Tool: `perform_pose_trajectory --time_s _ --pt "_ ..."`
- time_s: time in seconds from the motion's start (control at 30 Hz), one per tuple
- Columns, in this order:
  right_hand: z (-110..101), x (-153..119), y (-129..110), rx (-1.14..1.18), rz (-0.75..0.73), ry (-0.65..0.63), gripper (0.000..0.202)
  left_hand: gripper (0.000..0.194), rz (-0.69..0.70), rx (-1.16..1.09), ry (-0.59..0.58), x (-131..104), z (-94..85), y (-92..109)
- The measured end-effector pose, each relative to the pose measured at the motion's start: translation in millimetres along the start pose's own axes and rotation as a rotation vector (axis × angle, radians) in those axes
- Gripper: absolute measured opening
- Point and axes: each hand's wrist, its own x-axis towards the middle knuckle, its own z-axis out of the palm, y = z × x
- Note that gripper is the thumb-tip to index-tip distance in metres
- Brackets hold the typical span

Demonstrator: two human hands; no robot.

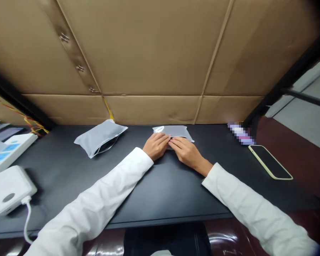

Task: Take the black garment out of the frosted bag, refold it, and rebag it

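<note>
Near the back edge of the black table lies a translucent grey pouch (177,131) with a white oval label at its upper left. My left hand (156,145) is closed on the pouch's near edge, and my right hand (185,150) is closed on the same edge just beside it. The fingertips of both hands almost meet there and cover part of the pouch. Further left sits a second grey pouch (100,135), puffed up, its mouth gaping toward the lower right.
A phone with a pale green rim (270,161) lies at the right, near a blurred purple item (241,133). At the left are a white device (10,190) with a cable and a white box (12,151). Cardboard (154,53) stands behind the table.
</note>
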Motion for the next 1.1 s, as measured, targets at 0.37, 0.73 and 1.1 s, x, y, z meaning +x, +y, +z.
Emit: perform_pose_trajectory --time_s 0.37,0.73,1.1 --pt "14 -15 44 0.17 0.51 0.122 0.054 0.025 -0.049 -0.187 -0.111 -7 1.4 -18" --pt "2 -22 44 0.454 0.081 0.151 0.024 0.021 -0.219 0.027 -0.428 -13 -1.7 -28" --pt "4 -17 17 0.263 0.09 0.189 0.021 0.02 0.047 -0.111 -0.264 10 -8.1 26"
